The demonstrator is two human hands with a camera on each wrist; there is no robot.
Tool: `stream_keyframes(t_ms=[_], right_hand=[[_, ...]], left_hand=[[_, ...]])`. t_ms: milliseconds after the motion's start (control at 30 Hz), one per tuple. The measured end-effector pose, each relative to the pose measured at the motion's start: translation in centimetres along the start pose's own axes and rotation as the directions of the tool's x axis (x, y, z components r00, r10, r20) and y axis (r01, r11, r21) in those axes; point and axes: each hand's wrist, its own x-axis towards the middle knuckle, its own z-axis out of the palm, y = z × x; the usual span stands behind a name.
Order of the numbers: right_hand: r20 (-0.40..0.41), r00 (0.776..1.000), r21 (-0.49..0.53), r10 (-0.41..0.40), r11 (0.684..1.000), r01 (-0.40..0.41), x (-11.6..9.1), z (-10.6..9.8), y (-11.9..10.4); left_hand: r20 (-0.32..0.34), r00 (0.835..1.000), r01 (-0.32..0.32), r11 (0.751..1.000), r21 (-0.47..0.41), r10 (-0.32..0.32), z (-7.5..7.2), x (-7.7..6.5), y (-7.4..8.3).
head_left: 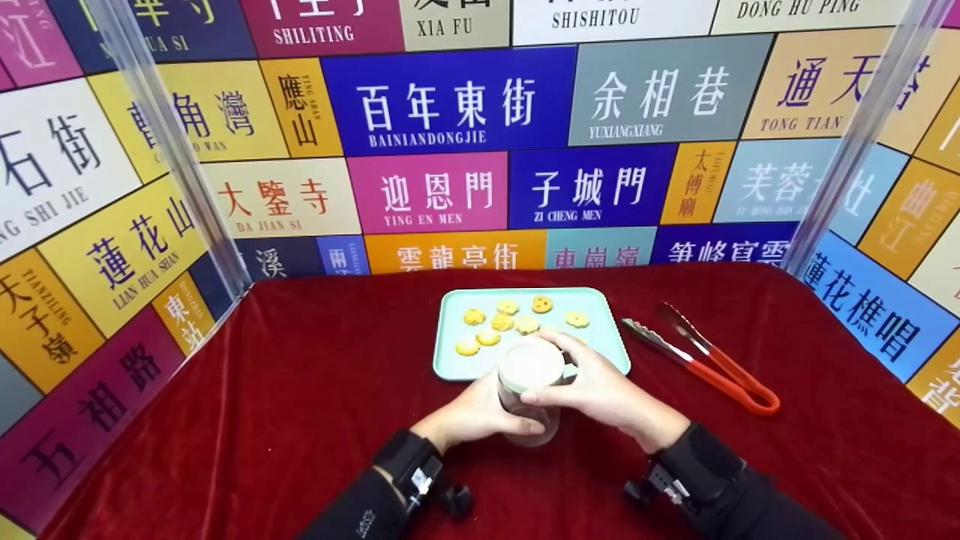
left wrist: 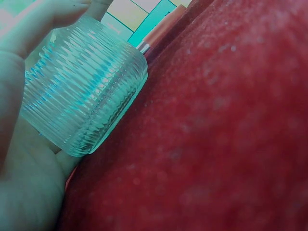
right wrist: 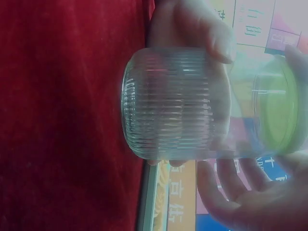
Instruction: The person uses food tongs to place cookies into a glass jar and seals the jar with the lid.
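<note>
A clear ribbed glass jar [right wrist: 168, 106] with a pale green lid [head_left: 531, 364] is between both hands, in front of the tray. My left hand [head_left: 476, 412] grips the jar's body, its thumb across the near side. Around the lid are the fingers and thumb of my right hand [head_left: 600, 386]. In the left wrist view the jar's ribbed lower part [left wrist: 91, 86] shows close to the red cloth; I cannot tell whether its base touches. The right wrist view shows the lid [right wrist: 279, 106] on the jar's mouth.
Several biscuits [head_left: 502, 322] lie on a light turquoise tray [head_left: 444, 360] beyond the jar. Right of the tray lie metal tongs with red handles [head_left: 761, 401], arms spread. A dark red cloth [head_left: 300, 390] covers the table. Sign-covered panels [head_left: 450, 105] stand behind, with clear posts [head_left: 187, 172] at the corners.
</note>
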Motion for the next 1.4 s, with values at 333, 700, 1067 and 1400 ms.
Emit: stream_keyframes(t_ms=[333,700,1067,1400], right_hand=[[-0.054,0.998,-0.045,0.013,0.999,-0.016,-0.1,1.0,-0.6],[-0.179,0.98,-0.062,0.084,0.993,-0.096,-0.3,2.3,-1.1],[-0.161,0.985,-0.093,0.061,0.993,-0.077,-0.2,2.0,-1.0],[-0.102,0.994,-0.096,0.025,0.995,-0.035,0.0,1.2,-0.7]], left_hand=[[0.0,1.0,0.007,1.0,-0.025,-0.007,0.1,0.0,-0.1],[-0.005,1.0,0.019,1.0,-0.012,-0.019,0.1,0.0,-0.1],[0.002,1.0,0.024,0.999,-0.038,-0.024,0.1,0.0,0.0],[0.007,1.0,0.018,0.999,-0.04,-0.017,0.1,0.0,-0.1]])
